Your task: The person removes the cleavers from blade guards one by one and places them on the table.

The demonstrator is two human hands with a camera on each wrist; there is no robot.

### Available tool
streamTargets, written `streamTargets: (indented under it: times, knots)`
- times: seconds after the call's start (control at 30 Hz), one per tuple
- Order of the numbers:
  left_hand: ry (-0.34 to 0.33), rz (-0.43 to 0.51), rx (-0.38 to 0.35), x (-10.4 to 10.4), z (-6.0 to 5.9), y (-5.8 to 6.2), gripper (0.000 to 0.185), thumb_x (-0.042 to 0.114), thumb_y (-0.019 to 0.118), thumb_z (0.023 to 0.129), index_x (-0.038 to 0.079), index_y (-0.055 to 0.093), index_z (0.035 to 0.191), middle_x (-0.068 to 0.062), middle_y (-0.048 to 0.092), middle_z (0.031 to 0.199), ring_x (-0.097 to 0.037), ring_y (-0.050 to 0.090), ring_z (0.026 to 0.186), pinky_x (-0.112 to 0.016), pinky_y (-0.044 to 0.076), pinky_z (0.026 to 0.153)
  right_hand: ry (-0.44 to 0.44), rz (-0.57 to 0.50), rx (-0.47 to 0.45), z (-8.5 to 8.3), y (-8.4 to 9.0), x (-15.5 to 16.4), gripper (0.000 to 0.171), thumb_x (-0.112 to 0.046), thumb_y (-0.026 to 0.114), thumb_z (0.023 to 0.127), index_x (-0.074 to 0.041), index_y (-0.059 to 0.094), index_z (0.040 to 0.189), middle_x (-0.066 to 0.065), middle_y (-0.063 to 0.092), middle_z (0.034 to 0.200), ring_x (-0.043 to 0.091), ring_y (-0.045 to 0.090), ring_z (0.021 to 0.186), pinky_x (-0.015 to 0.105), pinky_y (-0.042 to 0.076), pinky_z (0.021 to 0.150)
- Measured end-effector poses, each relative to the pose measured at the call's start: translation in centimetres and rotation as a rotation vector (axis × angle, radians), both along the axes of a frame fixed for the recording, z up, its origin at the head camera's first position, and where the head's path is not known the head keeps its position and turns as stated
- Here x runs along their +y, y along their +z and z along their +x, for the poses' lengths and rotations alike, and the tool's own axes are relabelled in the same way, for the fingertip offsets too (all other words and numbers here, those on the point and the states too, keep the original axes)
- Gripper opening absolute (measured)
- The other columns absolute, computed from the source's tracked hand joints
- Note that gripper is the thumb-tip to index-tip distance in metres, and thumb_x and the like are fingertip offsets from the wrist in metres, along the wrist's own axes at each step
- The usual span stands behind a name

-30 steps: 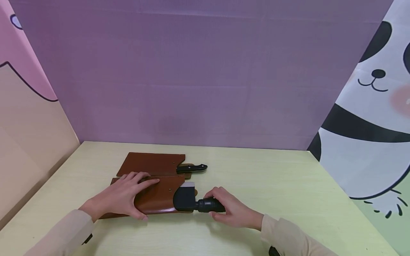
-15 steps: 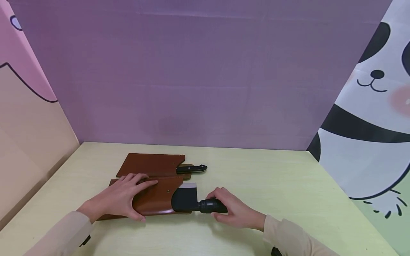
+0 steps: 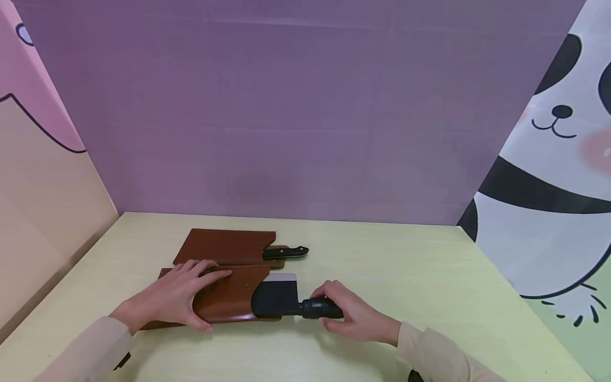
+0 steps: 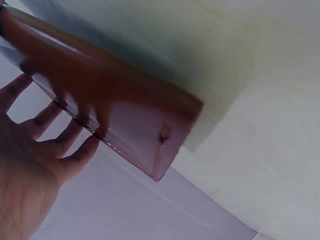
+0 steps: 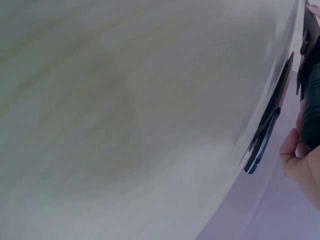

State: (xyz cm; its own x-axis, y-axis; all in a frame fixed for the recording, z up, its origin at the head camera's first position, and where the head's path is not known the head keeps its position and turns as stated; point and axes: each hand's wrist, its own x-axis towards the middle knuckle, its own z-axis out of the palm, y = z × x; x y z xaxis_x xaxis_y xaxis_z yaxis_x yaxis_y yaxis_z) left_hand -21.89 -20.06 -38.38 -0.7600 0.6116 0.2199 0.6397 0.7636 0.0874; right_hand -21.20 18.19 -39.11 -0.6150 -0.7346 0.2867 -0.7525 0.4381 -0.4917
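Observation:
A brown leather knife sheath (image 3: 226, 294) lies across the near left of the table, its stitched edge showing in the left wrist view. My left hand (image 3: 172, 297) spans it and holds it, thumb at the near edge and fingers at the far edge. Out of the sheath's right end juts a cleaver (image 3: 277, 297) with a black blade face and a pale strip along its far edge; the rest of the blade is hidden inside. My right hand (image 3: 350, 315) grips its black handle (image 3: 317, 307), which the right wrist view shows partly at its right border.
Just behind lies a second brown sheath (image 3: 229, 246) holding a knife, whose black riveted handle (image 3: 288, 252) points right. Pale wooden table (image 3: 406, 270) surrounds them. A purple backdrop (image 3: 305, 116) rises at the far edge, with printed panels at both sides.
The cleaver has slid a little to the right with my right hand, baring more blade. My left hand and the near sheath have shifted slightly left. The second sheath stays in place.

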Motion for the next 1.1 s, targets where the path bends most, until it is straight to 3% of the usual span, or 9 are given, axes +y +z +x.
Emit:
streamTargets:
  times: [1.1]
  knots:
    - [-0.005, 0.009, -0.014, -1.0, 0.1, -0.2, 0.099, 0.078, 0.064, 0.055, 0.027, 0.042, 0.137, -0.005, 0.042, 0.132, -0.024, 0.041, 0.115, -0.051, 0.042, 0.083, 0.065, -0.075, 0.114, 0.1, -0.2, 1.8, 0.04, -0.004, 0.064, 0.077, -0.015, 0.05, 0.113, -0.006, 0.053, 0.101, 0.007, 0.046, 0.09, 0.023, 0.044, 0.076]
